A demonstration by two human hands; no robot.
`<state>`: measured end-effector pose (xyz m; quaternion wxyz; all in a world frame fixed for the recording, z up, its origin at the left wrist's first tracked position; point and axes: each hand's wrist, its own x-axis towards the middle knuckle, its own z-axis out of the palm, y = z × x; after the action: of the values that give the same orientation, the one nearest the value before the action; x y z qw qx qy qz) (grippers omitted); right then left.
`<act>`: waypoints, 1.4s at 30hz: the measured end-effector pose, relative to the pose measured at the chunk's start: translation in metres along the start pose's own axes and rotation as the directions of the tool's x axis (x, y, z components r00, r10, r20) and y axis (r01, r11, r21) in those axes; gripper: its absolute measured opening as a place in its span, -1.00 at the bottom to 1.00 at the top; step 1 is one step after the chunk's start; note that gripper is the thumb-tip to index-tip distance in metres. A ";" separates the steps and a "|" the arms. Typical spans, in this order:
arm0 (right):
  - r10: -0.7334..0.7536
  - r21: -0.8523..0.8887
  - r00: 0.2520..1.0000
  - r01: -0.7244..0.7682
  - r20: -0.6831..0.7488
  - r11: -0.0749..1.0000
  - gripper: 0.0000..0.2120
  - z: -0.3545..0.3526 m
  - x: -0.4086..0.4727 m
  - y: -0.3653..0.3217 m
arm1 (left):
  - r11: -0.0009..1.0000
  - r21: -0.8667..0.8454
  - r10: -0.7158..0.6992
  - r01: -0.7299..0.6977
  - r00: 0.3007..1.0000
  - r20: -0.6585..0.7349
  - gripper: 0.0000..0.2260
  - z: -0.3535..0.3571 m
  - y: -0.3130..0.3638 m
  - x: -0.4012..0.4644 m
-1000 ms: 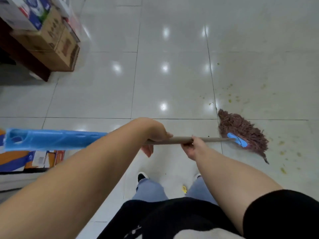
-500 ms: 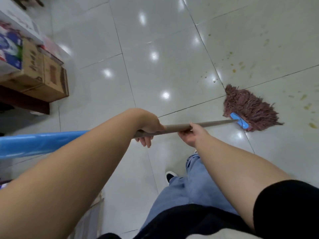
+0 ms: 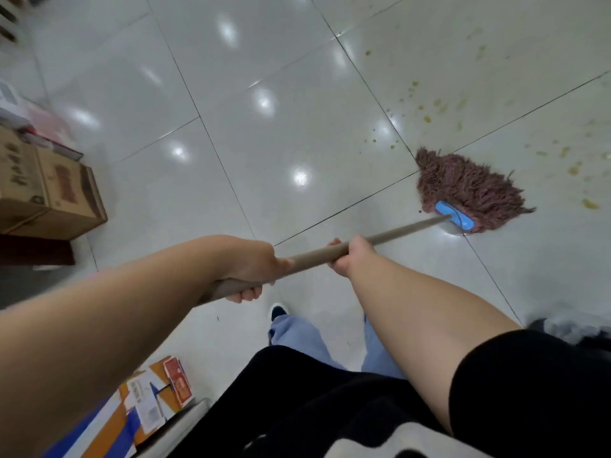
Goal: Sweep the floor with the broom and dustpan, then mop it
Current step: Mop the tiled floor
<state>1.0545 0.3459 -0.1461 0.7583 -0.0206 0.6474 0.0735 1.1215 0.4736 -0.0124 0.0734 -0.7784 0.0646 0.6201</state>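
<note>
A mop with a reddish-brown string head (image 3: 466, 190) and a blue clamp (image 3: 453, 217) lies flat on the white tiled floor (image 3: 264, 143) at the right. Its tan wooden handle (image 3: 396, 231) runs back toward me. My right hand (image 3: 351, 256) grips the handle in the middle. My left hand (image 3: 254, 269) grips it farther back, near the upper end. Yellowish-green stains (image 3: 575, 168) dot the tiles just beyond and to the right of the mop head. No broom or dustpan is in view.
Brown cardboard boxes (image 3: 49, 190) sit on a dark low stand at the left. An orange, blue and white carton (image 3: 145, 404) lies at the bottom left beside my legs. My shoe (image 3: 278, 311) is under the handle. Something dark and blurred (image 3: 568, 328) sits at the right edge.
The view has tilted and swung right. The mop head has slid forward and right toward the stains. The blue upper part of the handle has dropped out of sight behind my left arm.
</note>
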 end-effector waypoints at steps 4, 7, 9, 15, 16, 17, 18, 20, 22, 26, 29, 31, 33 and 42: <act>-0.047 0.069 0.999 0.047 0.010 0.997 -0.67 0.044 -0.012 0.026 | 0.997 0.024 0.081 -0.080 0.994 -0.073 -0.57 -0.039 -0.047 0.001; -0.088 0.176 0.995 0.079 0.045 0.981 -0.64 0.081 -0.026 0.072 | 0.998 -0.003 0.055 -0.055 0.996 -0.067 -0.55 -0.063 -0.102 -0.005; -0.111 0.197 0.992 0.099 0.052 0.975 -0.63 0.110 -0.035 0.109 | 1.000 -0.016 0.009 -0.010 0.998 -0.057 -0.52 -0.079 -0.143 -0.016; -0.032 0.157 0.999 0.025 0.042 0.987 -0.60 0.158 -0.019 0.191 | 0.996 0.057 -0.072 0.075 0.996 -0.056 -0.52 -0.101 -0.216 -0.021; -0.015 0.142 1.000 0.012 0.020 0.990 -0.59 0.158 -0.011 0.197 | 0.994 0.066 -0.081 0.083 0.996 -0.036 -0.53 -0.098 -0.219 -0.015; 0.000 0.137 1.000 0.001 -0.002 0.991 -0.58 0.157 -0.003 0.202 | 0.994 0.072 -0.084 0.085 0.996 -0.010 -0.53 -0.096 -0.221 -0.009; 0.016 0.132 1.000 -0.013 -0.023 0.991 -0.59 0.156 0.005 0.205 | 0.994 0.074 -0.085 0.083 0.996 0.017 -0.54 -0.093 -0.222 -0.002; 0.033 0.114 0.998 -0.026 -0.058 0.993 -0.64 0.153 0.016 0.207 | 0.994 0.071 -0.091 0.087 0.994 0.056 -0.54 -0.091 -0.223 0.010; 0.010 0.130 0.998 -0.003 -0.058 0.991 -0.72 0.153 0.022 0.205 | 0.990 0.097 -0.108 0.100 0.992 0.072 -0.54 -0.094 -0.221 0.018; -0.018 0.234 1.000 0.018 -0.003 0.972 -0.65 0.163 0.018 0.183 | 0.977 0.173 -0.131 0.123 0.991 0.035 -0.52 -0.121 -0.198 0.021; -0.017 0.275 1.000 0.010 0.021 0.961 -0.64 0.168 0.013 0.152 | 0.965 0.229 -0.132 0.131 0.991 -0.010 -0.50 -0.142 -0.165 0.017; -0.022 0.270 0.999 0.013 0.030 0.963 -0.64 0.164 0.009 0.128 | 0.959 0.261 -0.105 0.111 0.994 -0.038 -0.50 -0.147 -0.138 0.013; -0.042 0.290 0.998 0.030 0.035 0.957 -0.65 0.154 0.007 0.097 | 0.959 0.272 -0.062 0.076 0.996 -0.058 -0.51 -0.145 -0.107 0.013; -0.158 0.346 0.987 0.158 -0.028 0.925 -0.64 0.050 0.033 -0.110 | 0.961 0.260 0.091 -0.093 0.996 0.023 -0.52 -0.115 0.111 0.058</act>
<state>1.1241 0.2469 -0.1780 0.7536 0.0613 0.6463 -0.1031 1.2229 0.3414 -0.0471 0.1466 -0.7547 0.1813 0.6132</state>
